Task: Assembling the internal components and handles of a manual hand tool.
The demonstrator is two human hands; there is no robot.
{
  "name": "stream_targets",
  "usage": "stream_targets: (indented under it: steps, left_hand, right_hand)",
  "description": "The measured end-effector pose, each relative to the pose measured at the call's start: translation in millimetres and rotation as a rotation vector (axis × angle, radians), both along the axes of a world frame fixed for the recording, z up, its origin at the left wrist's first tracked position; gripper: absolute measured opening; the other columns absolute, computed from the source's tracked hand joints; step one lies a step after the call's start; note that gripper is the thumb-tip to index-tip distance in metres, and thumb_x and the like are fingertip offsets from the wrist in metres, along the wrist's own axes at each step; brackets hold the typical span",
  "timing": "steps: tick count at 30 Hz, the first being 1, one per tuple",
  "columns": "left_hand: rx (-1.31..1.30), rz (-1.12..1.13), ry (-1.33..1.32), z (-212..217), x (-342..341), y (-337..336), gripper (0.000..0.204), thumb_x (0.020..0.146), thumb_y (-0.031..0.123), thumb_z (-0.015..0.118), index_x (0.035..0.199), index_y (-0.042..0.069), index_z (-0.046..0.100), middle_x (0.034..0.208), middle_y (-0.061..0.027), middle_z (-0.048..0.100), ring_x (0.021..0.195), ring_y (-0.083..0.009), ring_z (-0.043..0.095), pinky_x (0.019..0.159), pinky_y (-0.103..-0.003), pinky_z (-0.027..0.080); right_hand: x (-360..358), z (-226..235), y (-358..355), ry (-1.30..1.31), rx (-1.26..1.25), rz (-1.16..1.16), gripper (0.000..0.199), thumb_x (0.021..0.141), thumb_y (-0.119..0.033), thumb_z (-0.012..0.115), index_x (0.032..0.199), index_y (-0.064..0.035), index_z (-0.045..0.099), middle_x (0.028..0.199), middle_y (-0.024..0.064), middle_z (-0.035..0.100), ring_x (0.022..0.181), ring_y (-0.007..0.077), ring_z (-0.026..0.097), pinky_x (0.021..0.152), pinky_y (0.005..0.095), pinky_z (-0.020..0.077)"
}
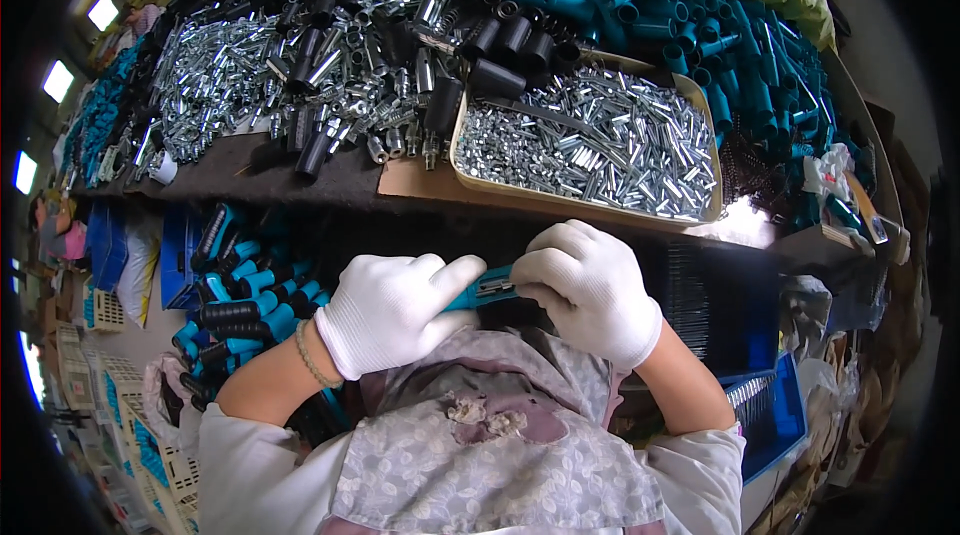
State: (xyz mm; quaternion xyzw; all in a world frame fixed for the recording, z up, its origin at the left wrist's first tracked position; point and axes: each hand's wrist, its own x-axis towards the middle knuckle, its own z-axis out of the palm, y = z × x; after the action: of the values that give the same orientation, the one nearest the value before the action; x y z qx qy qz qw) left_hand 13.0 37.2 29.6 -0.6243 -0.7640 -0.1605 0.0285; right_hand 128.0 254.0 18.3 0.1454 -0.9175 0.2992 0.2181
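Both of my hands wear white knitted gloves and meet in front of my apron. My left hand (392, 311) is closed on one end of a teal plastic housing (468, 297), its thumb and fingers on either side. Silvery metal parts (494, 285) show in the opening of the housing. My right hand (590, 287) is closed at the other end, its fingertips bent down onto it. Those fingertips cover that end, so any small piece pinched there is hidden.
Ahead, a bench carries a cream tray (590, 207) of small metal pins, heaps of metal fittings (215, 75), black sleeves (498, 78) and teal tubes (655, 28). Teal-and-black handles (240, 315) lie piled at left. Blue bins (785, 425) stand at right, one holding metal rods.
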Motion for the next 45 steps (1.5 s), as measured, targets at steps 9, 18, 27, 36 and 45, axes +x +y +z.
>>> stream_targets:
  steps: [9,18,27,36,45]
  left_hand:
    - [-0.007,-0.011,0.019,-1.2,5.1,8.1,0.046,0.08,0.033,0.075,0.118,0.011,0.062,0.074,-0.0046,0.058,0.059,-0.0218,0.064,0.05,-0.034,0.049]
    - [0.082,-0.016,-0.017,-3.5,2.8,10.4,0.044,0.079,0.034,0.076,0.115,0.011,0.065,0.075,-0.005,0.06,0.06,-0.0218,0.064,0.05,-0.034,0.05]
    - [0.038,-0.041,0.053,-10.6,5.5,8.3,0.037,0.081,0.033,0.073,0.107,0.008,0.065,0.073,-0.0051,0.056,0.056,-0.0214,0.061,0.048,-0.033,0.048]
    - [-0.038,-0.062,0.033,-21.5,7.0,5.8,0.039,0.083,0.034,0.071,0.113,0.009,0.065,0.072,-0.0049,0.055,0.056,-0.0204,0.061,0.049,-0.032,0.049]
    - [-0.021,-0.059,-0.018,-21.7,9.2,5.2,0.043,0.076,0.032,0.077,0.112,0.01,0.065,0.072,-0.0037,0.055,0.059,-0.0207,0.061,0.051,-0.033,0.049]
  right_hand:
    - [-1.5,-6.4,-2.4,0.087,0.12,0.055,0.023,0.071,-0.009,0.076,0.092,-0.0121,0.067,0.089,0.0045,0.064,0.078,0.0263,0.062,0.069,0.0376,0.0516]
    - [10.2,20.7,-32.6,-0.157,0.547,-0.169,0.02,0.077,-0.018,0.066,0.089,-0.0022,0.063,0.08,0.0095,0.061,0.075,0.0237,0.064,0.054,0.0337,0.0524]
    - [-5.6,23.4,-25.4,-0.469,0.341,-0.02,0.025,0.078,-0.015,0.067,0.099,-0.0014,0.063,0.083,0.0161,0.065,0.074,0.033,0.067,0.066,0.0434,0.0551]
    - [-12.4,9.4,-12.5,-0.586,0.104,0.008,0.012,0.079,-0.014,0.069,0.082,-0.0028,0.067,0.078,0.0159,0.068,0.075,0.036,0.067,0.069,0.0425,0.0542]
    - [-24.7,16.2,10.6,-0.722,-0.097,0.122,0.018,0.076,-0.022,0.075,0.082,-0.0046,0.071,0.078,0.0162,0.069,0.077,0.0339,0.067,0.071,0.0398,0.053]
